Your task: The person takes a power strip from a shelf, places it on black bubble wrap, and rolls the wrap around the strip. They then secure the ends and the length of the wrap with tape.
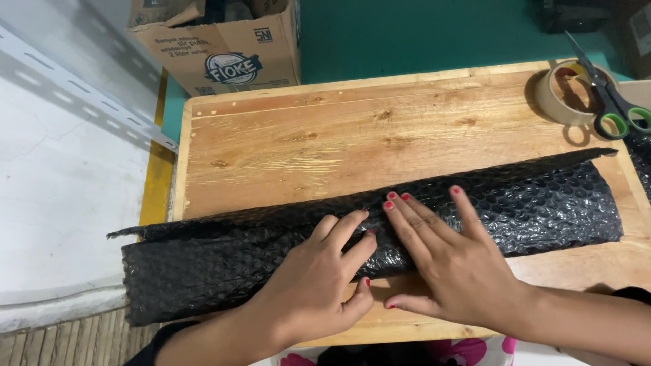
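This looks like a small packing corner in a home or shop back room. A bare wooden tabletop [407,129] carries a roll of packing tape [568,95] and green-handled scissors [614,102] at its far right corner. A printed cardboard carton [224,47] stands on the teal floor [420,30] beyond the far left corner. Black bubble wrap [224,264] spans the near edge.
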